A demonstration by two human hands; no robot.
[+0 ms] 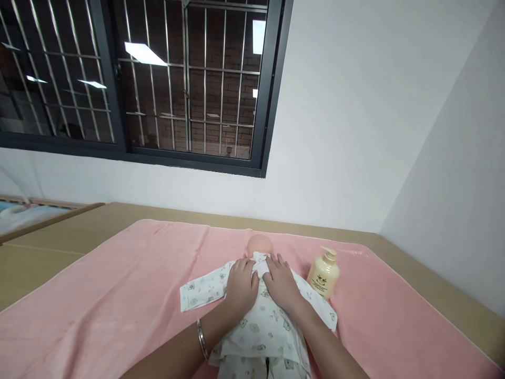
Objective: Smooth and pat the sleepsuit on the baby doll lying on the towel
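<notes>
Grip lying flat, fingers loosely spread, holding nothing: left hand (241, 284) and right hand (282, 282) resting on doll (259, 245). Doll lying on blanket (130, 284), bottle (323, 275) standing beside doll. Shirt (256, 334) already covering doll; what's remaining, cannot tell.

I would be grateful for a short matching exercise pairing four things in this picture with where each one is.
Things
1. pale yellow pump bottle
2. shiny silver-coloured bracelet
3. large pink cloth
4. white, printed long-sleeved top

Places
A. spread over the tan surface
B. directly touched by the left hand and right hand
C. around the left wrist
D. beside the sleeve on the picture's right

Pairs: 1-D, 2-C, 3-A, 4-B.
</notes>
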